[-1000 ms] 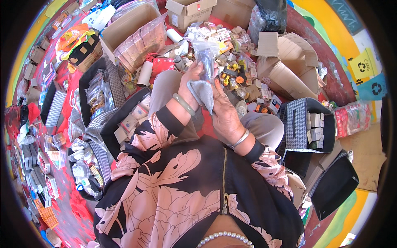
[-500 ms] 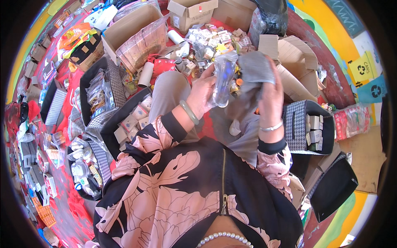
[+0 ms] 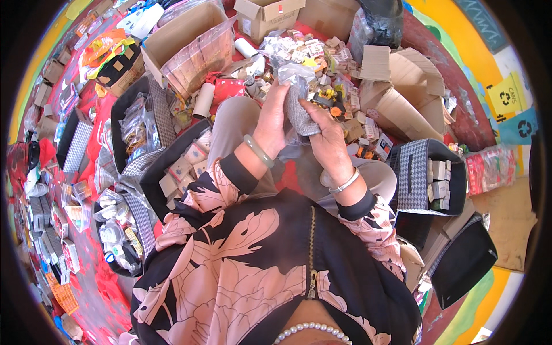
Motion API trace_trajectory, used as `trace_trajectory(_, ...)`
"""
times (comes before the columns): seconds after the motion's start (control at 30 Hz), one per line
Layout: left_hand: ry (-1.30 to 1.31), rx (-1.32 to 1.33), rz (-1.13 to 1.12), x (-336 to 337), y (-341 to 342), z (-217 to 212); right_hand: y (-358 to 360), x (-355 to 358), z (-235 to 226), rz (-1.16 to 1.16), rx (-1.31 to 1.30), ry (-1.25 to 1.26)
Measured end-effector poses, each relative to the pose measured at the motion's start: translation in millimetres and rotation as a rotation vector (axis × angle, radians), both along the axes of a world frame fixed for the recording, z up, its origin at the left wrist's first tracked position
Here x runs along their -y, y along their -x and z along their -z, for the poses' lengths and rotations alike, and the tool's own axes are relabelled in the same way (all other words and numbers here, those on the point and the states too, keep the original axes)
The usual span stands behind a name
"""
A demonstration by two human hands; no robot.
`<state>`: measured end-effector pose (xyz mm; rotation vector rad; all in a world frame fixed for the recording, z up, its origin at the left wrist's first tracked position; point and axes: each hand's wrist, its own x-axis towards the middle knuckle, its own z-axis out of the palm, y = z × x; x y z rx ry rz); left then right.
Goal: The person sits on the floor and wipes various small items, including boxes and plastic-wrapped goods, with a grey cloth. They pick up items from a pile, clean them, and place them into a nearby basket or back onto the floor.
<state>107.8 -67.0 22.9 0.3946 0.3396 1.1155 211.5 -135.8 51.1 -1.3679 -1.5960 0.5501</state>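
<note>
In front of my knees, my left hand (image 3: 271,118) grips a clear plastic packet (image 3: 296,75) from its left side. My right hand (image 3: 330,141) presses a grey cloth (image 3: 302,118) against the packet, fingers closed over the cloth's right edge. Most of the packet lies behind the cloth, so its contents are hidden; only its crinkled upper end shows. Beyond both hands spreads a heap of small boxes and plastic pieces (image 3: 313,52).
Open cardboard boxes (image 3: 192,57) stand far left and far right. Houndstooth-patterned bins with small boxes flank my knees, one at the right (image 3: 411,178). A white paper roll (image 3: 203,101) stands near my left knee. A black plastic bag (image 3: 384,23) sits at the back.
My right hand has brought the grey cloth leftward onto the packet, which now sits mostly behind it. The packet's blue contents, visible before, are covered.
</note>
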Motion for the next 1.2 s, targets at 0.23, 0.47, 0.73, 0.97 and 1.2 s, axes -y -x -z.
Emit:
trace_trajectory(0.23, 0.021, 0.159, 0.08, -7, 18, -5, 7, 3, -5, -0.327, -0.96, 0.225)
trace_trajectory(0.47, -0.353, -0.262, -0.471, -1, 87, -17, 62, -32, 2, -0.471, -1.014, 0.3)
trace_trajectory(0.73, 0.179, -0.156, -0.905, -48, 254, 64, 140, -54, 18, -0.714, -0.788, 0.728)
trace_trajectory(0.97, 0.394, -0.094, -0.993, -30, 414, 157, 169, -117, 6, -0.702, -1.196, 0.762)
trace_trajectory(1.2, 0.431, -1.309, -1.354, -59, 530, 187, 185, -167, 55, -0.727, -1.418, 0.846)
